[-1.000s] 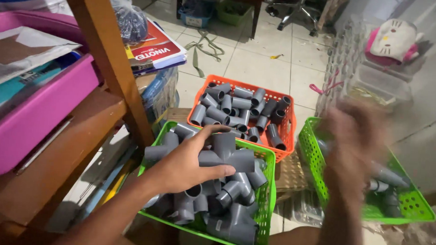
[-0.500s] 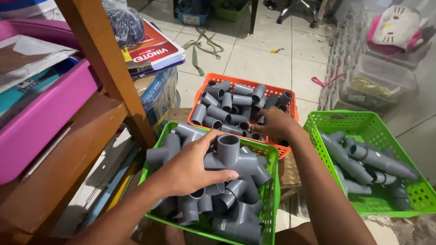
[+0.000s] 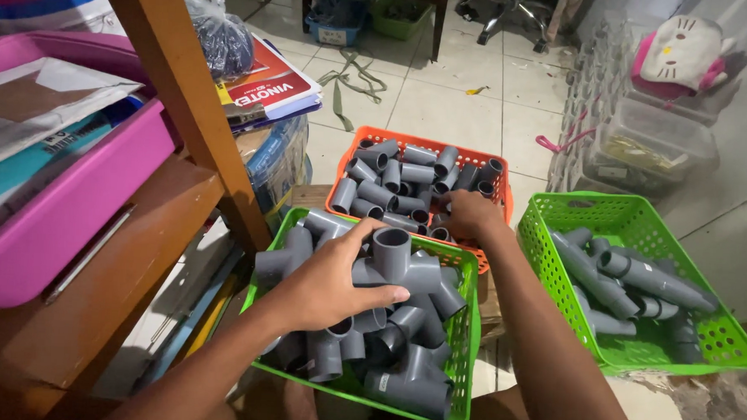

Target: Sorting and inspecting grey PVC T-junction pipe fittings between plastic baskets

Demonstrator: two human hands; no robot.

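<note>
Grey pipe tees (image 3: 405, 265) fill a bright green mesh basket (image 3: 466, 321). Grey couplings (image 3: 391, 186) sit in an orange basket (image 3: 341, 184). Another green basket (image 3: 572, 217) holds grey joined pipes (image 3: 644, 277). The tray (image 3: 75, 208) is pink, the shelf post (image 3: 187, 87) brown wood, the floor tiles (image 3: 443, 105) pale cream.

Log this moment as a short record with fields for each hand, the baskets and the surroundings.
left hand: grips a grey tee fitting atop the near green basket
right hand: reaches into the orange basket of short grey couplings
right green basket: holds longer grey pipe assemblies
surroundings: wooden shelf post, pink bin, tiled floor
</note>
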